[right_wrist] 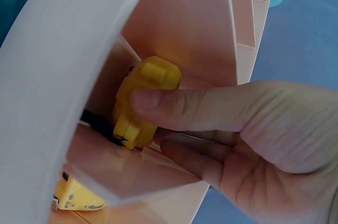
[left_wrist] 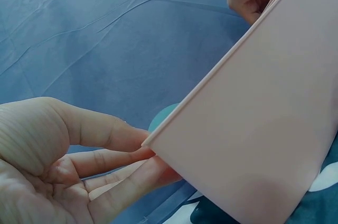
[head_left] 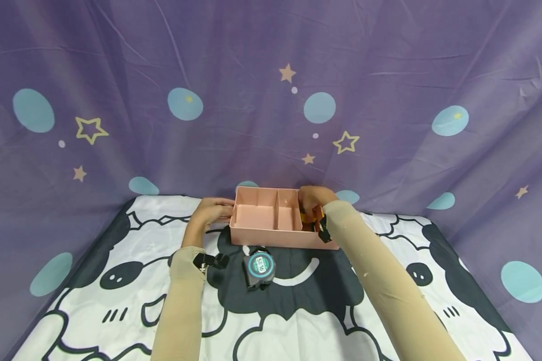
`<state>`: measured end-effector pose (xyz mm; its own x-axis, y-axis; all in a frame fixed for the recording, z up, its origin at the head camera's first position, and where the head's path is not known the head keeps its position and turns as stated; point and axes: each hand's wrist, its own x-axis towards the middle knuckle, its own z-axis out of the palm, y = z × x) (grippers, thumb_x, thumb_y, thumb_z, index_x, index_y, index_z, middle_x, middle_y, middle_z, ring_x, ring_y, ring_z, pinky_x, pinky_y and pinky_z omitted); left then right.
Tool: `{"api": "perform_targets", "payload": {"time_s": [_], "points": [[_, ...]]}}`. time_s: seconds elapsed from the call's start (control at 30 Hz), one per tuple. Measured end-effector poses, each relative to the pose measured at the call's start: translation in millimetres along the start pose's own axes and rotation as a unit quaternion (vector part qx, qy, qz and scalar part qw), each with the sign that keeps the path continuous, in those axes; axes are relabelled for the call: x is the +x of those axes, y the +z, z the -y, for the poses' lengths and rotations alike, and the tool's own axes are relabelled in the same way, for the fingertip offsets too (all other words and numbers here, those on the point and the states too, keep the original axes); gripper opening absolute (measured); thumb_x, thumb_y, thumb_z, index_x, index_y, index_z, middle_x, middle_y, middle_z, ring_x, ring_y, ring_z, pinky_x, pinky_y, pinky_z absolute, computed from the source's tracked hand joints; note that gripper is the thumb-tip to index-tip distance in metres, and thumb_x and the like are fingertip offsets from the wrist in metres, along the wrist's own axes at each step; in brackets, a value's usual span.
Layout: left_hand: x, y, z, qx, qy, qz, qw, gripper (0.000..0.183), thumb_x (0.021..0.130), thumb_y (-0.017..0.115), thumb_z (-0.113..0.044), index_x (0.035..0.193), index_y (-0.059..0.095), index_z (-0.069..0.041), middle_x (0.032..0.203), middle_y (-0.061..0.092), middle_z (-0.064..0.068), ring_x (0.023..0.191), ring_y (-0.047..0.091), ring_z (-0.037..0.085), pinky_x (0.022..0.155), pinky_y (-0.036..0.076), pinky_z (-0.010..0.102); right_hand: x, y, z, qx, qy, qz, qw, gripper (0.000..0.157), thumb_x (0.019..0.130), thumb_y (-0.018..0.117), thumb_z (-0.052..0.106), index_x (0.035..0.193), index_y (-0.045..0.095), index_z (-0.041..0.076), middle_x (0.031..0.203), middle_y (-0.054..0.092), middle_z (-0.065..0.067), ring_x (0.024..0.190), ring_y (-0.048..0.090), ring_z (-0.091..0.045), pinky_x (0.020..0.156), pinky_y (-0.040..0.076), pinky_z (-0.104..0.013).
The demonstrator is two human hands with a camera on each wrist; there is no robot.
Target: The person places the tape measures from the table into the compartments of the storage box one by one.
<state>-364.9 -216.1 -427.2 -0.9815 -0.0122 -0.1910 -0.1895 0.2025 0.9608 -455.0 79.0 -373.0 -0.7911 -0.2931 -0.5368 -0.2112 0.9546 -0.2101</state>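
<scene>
A pink divided box (head_left: 253,238) stands at the back of the cloth. My left hand (head_left: 212,211) is at its left end; in the left wrist view straight fingers (left_wrist: 124,184) touch the end wall, with the thumb by the rim corner. My right hand (head_left: 315,197) reaches down into the right part of the box. Thumb and fingers there pinch a yellow tape measure (right_wrist: 156,73) with a black strap, inside a compartment. Beyond a divider, a second yellow tape measure (right_wrist: 82,197) lies partly hidden by the box wall.
In front of the box lies a grey tape measure (head_left: 259,268) with a blue-ringed label. The patterned black-and-white cloth (head_left: 293,331) covers the work surface. A purple curtain (head_left: 253,50) with stars rises right behind the box. The box's left and middle compartments show bare floors.
</scene>
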Motion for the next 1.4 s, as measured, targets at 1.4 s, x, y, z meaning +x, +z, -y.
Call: {"api": "perform_targets", "payload": {"time_s": [1.4], "points": [[0.4, 0.7, -0.2, 0.0, -0.001, 0.0, 1.0, 0.048, 0.094, 0.066, -0.006, 0.14, 0.059, 0.003, 0.139, 0.062, 0.025, 0.125, 0.064, 0.036, 0.091, 0.063, 0.03, 2.7, 7.1, -0.8, -0.014, 0.004, -0.04, 0.999, 0.037, 0.076, 0.084, -0.008, 0.106, 0.068, 0.004, 0.114, 0.067, -0.013, 0.084, 0.076, -0.027, 0.082, 0.066, -0.042]]}}
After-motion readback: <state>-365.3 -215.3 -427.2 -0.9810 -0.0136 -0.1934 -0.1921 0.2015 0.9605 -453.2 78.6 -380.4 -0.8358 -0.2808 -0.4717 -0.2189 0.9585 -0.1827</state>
